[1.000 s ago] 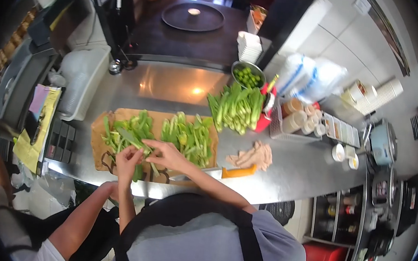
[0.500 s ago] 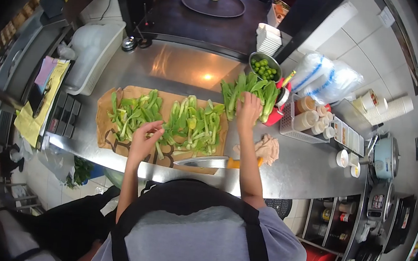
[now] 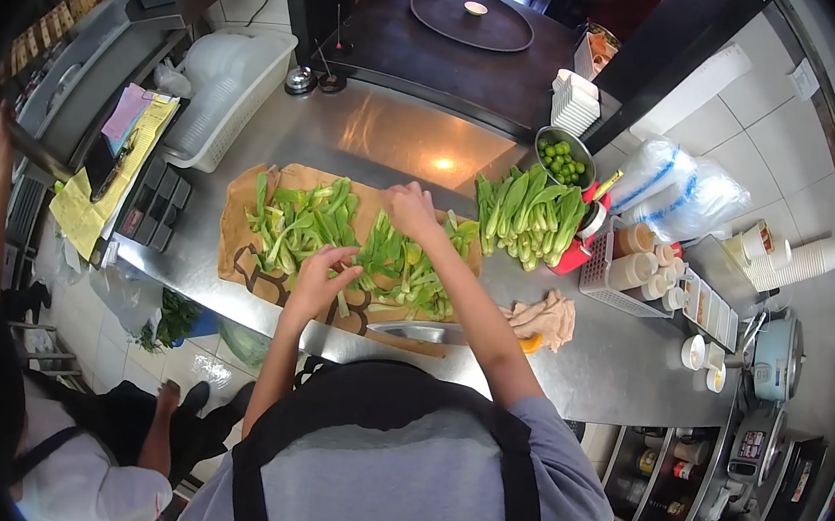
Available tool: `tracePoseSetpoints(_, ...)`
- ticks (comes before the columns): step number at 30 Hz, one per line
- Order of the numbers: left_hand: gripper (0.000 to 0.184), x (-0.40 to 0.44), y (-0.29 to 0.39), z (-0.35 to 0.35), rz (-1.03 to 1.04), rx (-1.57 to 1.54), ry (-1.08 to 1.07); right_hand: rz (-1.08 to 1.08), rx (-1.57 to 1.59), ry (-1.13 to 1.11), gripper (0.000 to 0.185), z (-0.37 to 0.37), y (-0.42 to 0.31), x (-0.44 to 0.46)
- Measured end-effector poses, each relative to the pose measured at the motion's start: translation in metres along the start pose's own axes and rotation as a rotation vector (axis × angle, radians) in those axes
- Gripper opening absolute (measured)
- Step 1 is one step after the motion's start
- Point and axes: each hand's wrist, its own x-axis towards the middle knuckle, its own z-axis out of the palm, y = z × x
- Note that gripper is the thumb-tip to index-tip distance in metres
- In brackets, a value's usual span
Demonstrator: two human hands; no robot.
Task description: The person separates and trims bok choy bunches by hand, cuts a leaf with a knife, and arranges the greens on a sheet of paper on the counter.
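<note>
Leafy greens lie in two heaps on a sheet of brown paper (image 3: 241, 213), a left heap (image 3: 306, 215) and a right heap (image 3: 412, 270). My left hand (image 3: 320, 276) is at the front edge between the heaps, its fingers apart. Over the back of the right heap is my right hand (image 3: 410, 208), fingers bent down; what they hold, if anything, is hidden. A knife (image 3: 416, 332) lies along the paper's front edge, partly under my right forearm. More greens (image 3: 529, 214) are piled to the right of the paper.
Behind the piled greens stands a bowl of green limes (image 3: 561, 159). A crumpled cloth (image 3: 542, 320) lies right of the knife. A basket of bottles (image 3: 628, 271) stands at the right, a white bin (image 3: 237, 103) at the back left. A co-worker (image 3: 89, 440) is at the lower left.
My right hand has moved left from the greens pile to over the right heap. My left hand stays near the front of the heaps. The camera view has shifted.
</note>
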Motion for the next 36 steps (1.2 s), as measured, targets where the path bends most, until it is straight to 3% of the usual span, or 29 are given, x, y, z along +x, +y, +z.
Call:
tracePoseSetpoints(3,0.033,-0.006,-0.006,-0.008,-0.037,-0.029,0.014,-0.026,-0.099,-0.229,0.023,0.007,-0.004,0.011)
tracePoseSetpoints(6,0.032,-0.013,-0.014,-0.010,-0.060,-0.077,0.010,-0.063,-0.180,-0.215,0.019,-0.009,-0.009,0.006)
tracePoseSetpoints(9,0.032,-0.016,-0.014,-0.008,-0.045,-0.115,0.000,0.012,-0.034,-0.273,0.018,-0.037,-0.012,-0.002)
tracePoseSetpoints(12,0.031,-0.015,-0.006,0.000,-0.039,-0.203,-0.034,-0.016,0.147,-0.048,0.021,-0.088,-0.032,-0.016)
tracePoseSetpoints(15,0.034,-0.006,0.004,0.011,-0.030,-0.280,-0.091,0.057,0.559,0.132,0.018,-0.106,-0.043,-0.029)
tracePoseSetpoints(18,0.038,0.005,0.013,0.029,-0.177,-0.699,-0.034,0.261,1.155,0.080,0.017,-0.082,-0.050,-0.046)
tracePoseSetpoints(19,0.031,0.010,0.018,0.032,-0.165,-0.809,0.047,0.238,1.270,0.031,0.016,-0.078,-0.057,-0.052)
tracePoseSetpoints(23,0.010,0.012,0.013,0.032,-0.167,-0.898,0.209,0.454,1.352,-0.053,0.014,-0.067,-0.077,-0.065)
tracePoseSetpoints(29,0.007,0.002,-0.002,0.030,-0.276,-1.026,0.234,0.592,1.628,-0.251,0.013,-0.052,-0.074,-0.065)
tracePoseSetpoints(36,0.004,0.006,-0.011,0.034,-0.197,-1.046,0.407,0.823,2.025,-0.124,0.009,-0.024,-0.082,-0.059)
